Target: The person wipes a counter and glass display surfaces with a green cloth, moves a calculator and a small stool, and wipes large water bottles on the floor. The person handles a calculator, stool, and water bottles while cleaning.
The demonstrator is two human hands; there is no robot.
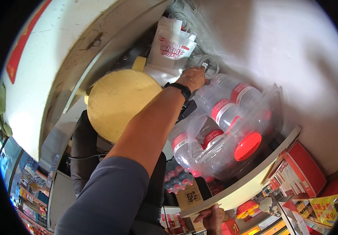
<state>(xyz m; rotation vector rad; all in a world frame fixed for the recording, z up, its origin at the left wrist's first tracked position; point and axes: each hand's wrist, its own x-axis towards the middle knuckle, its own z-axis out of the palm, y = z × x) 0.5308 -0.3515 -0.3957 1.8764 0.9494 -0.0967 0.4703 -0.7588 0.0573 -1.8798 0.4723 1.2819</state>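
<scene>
My left hand, with a black band on its wrist, reaches far forward. Its fingers close around a small white item beside a clear round plastic container. Just below that hand lie clear plastic bottles with red-and-white labels, partly under clear plastic film. A round red lid shows at their near side. At the bottom, my right hand grips the edge of a pale counter board. Its palm is hidden.
Left of my forearm stands a round wooden stool. A white paper bag with red print leans behind it. Dark bottles in a pack and a cardboard box sit below the counter. Shelves with red boxes line the right.
</scene>
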